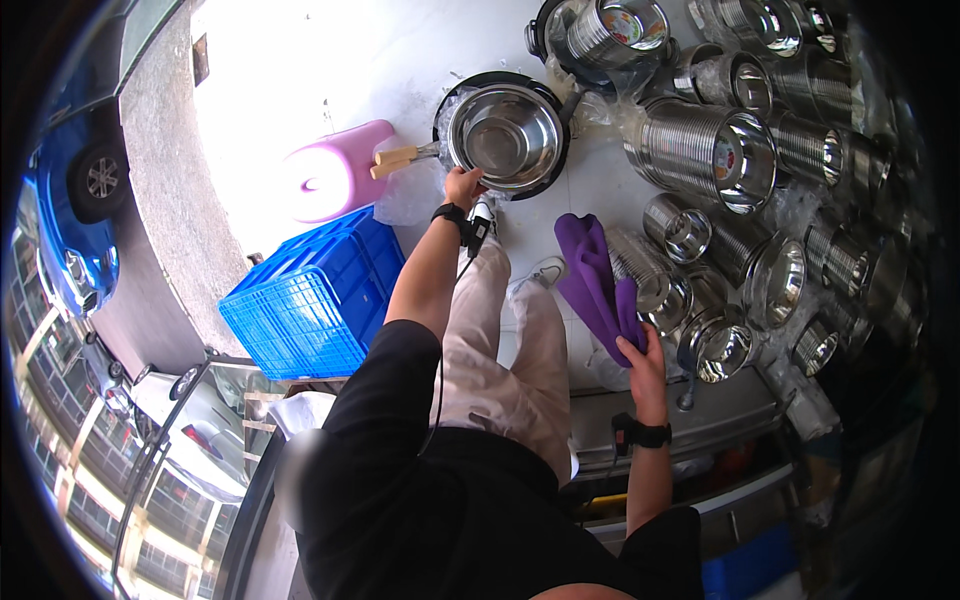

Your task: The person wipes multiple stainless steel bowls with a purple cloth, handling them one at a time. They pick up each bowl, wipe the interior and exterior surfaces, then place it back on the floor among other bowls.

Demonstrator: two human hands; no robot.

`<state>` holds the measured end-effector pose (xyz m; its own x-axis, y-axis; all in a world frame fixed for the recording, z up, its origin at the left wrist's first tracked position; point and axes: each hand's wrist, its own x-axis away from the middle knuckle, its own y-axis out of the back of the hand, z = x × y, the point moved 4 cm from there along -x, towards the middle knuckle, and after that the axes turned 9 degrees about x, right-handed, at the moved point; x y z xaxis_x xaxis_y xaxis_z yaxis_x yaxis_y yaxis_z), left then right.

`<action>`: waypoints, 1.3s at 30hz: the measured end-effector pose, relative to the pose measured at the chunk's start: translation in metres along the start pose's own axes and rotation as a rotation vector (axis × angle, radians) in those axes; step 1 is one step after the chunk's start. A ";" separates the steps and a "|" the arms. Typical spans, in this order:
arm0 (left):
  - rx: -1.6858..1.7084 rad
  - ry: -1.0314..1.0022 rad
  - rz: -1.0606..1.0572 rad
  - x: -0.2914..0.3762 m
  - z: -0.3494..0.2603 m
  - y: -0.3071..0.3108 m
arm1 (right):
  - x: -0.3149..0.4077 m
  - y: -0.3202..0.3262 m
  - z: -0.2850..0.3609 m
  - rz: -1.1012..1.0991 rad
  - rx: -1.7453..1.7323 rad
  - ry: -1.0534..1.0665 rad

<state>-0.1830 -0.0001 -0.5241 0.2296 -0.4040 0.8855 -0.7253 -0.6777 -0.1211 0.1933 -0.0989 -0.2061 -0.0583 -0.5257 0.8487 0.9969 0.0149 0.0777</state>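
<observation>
My left hand [463, 187] grips the near rim of a shiny stainless steel basin [501, 139]. The basin rests over a dark round pan [450, 105], with clear plastic film around its edge. Two wooden handles [394, 160] stick out to the left of it. In my right hand [646, 367] is a bunched purple cloth [596, 277], pinched at its lower end and hanging away from me beside the stacked metalware.
A pink plastic stool [337, 172] and a blue plastic crate [315, 296] stand on the left. Nested steel basins [675, 146] and smaller bowls [679, 229] lie sideways on the right. Another dark pot [551, 37] holds more steel bowls at the top. Cars are parked outside.
</observation>
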 end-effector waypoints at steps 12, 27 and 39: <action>0.113 -0.064 0.287 0.129 -0.075 -0.027 | 0.046 0.012 0.001 0.194 -0.101 -0.071; -0.077 -0.044 0.861 0.428 -0.126 -0.174 | 0.181 0.076 0.167 0.275 -0.602 0.776; -0.300 -0.806 1.198 0.611 -0.095 -0.241 | 0.176 0.068 0.180 -1.047 0.977 1.341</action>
<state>0.0701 -0.0248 0.0886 -0.3724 -0.9125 -0.1693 -0.8201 0.4089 -0.4003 0.2411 -0.0373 0.0429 0.0329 -0.8294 -0.5577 0.2091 -0.5399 0.8153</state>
